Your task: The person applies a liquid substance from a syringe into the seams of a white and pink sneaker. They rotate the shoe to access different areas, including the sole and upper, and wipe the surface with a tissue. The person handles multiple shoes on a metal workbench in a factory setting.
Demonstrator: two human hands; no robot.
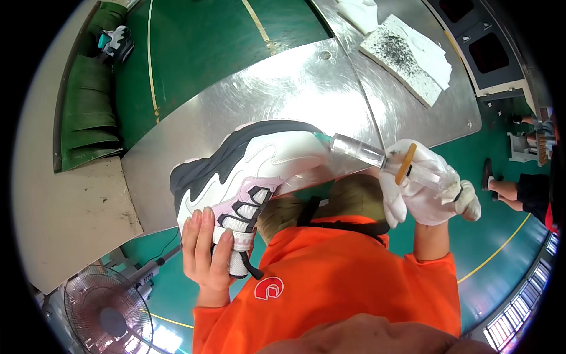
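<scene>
My left hand (207, 253) is bare and grips a sneaker (277, 154) around its tongue and collar. The sneaker is white with pink panels, black laces and a dark grey sole. It lies tilted on its side, toe to the right, above the metal table. My right hand (421, 186), in a white glove, is closed around a clear syringe (356, 150) with a tan flange (405, 164). Its green tip (322, 137) meets the toe, near the edge of the sole. Whether anything flows from the tip is too small to tell.
The metal table (283, 82) bears a white foam block (401, 59) with black specks and a white cloth (359, 15). At upper left, another shoe (118, 42) sits by green strip flaps (88, 112). A fan (112, 318) stands lower left; a person (513, 192) is at far right.
</scene>
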